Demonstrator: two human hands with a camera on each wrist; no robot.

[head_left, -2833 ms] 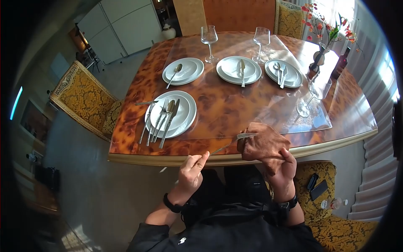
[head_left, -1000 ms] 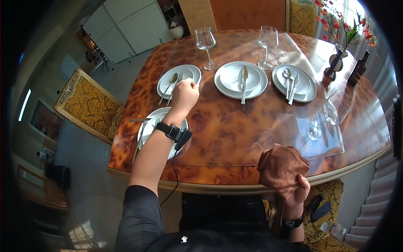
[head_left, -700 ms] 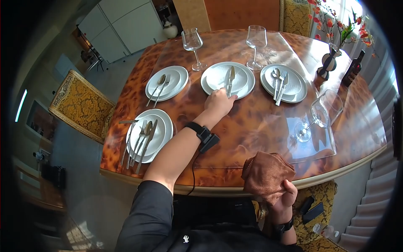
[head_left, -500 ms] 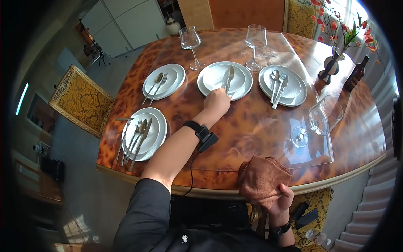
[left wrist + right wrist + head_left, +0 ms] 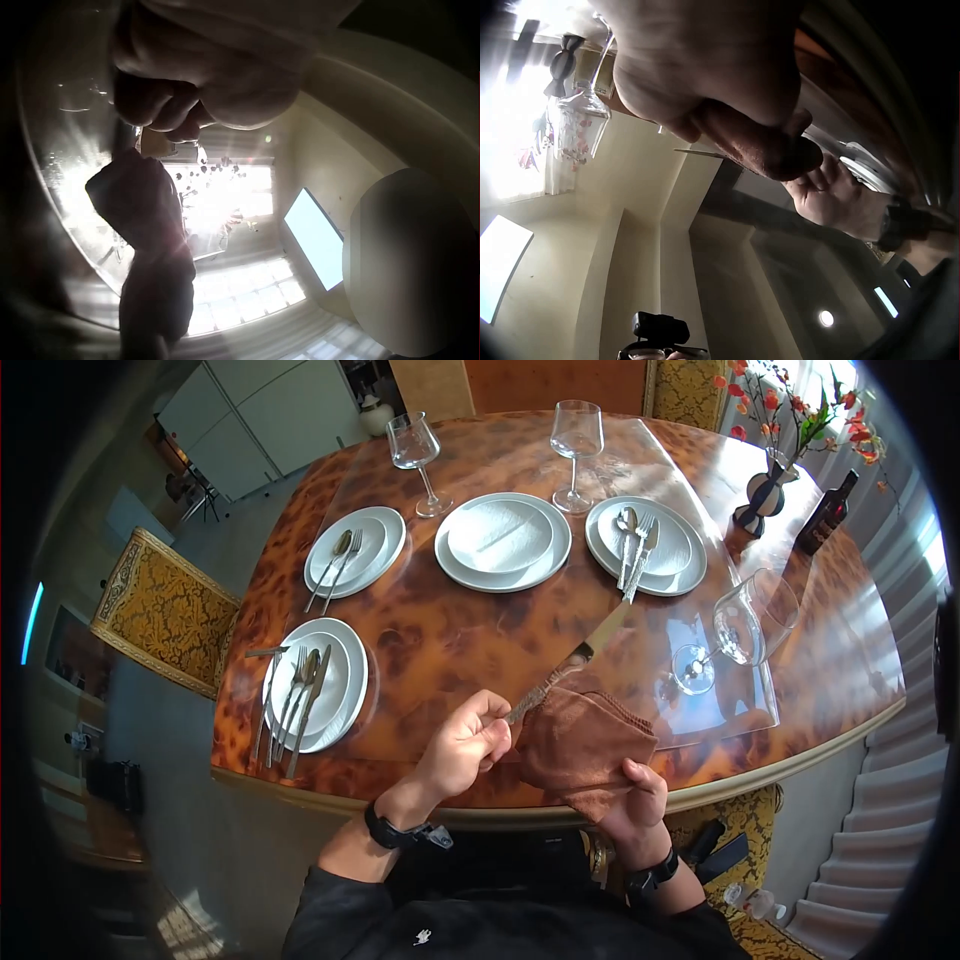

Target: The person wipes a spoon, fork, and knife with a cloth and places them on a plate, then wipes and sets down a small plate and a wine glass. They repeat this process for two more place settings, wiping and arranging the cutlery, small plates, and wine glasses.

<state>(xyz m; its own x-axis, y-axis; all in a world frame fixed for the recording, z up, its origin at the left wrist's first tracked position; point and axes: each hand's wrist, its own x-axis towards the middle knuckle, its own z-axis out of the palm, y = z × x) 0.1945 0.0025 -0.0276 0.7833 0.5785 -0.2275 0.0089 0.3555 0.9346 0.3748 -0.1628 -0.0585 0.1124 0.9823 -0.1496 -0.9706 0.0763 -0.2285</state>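
Observation:
My left hand [image 5: 462,745] grips a table knife [image 5: 604,630] by its patterned handle, the blade pointing up and away to the right. A folded brown cloth [image 5: 588,745] is held in my right hand [image 5: 640,800], thumb over its near edge. The knife's handle crosses the cloth's upper left corner in the head view. Beyond them, the stacked white plates [image 5: 500,538] in the middle carry no cutlery. In the left wrist view the left fingers [image 5: 161,105] are curled, backlit and dark. The right wrist view shows the knife's tip [image 5: 697,153] past the right hand's fingers.
Plates at the far left [image 5: 378,565] hold a spoon and fork. Those at the near left [image 5: 352,660] bear several pieces of cutlery, as do the right ones [image 5: 690,565]. Wine glasses [image 5: 577,435] stand behind; another glass [image 5: 745,622], a vase [image 5: 765,495] and a bottle [image 5: 828,515] are right.
My left hand has left a fork beside the spoon on the far-left plates, lifted the knife off the middle plates and brought it back to the cloth. My right hand keeps the cloth.

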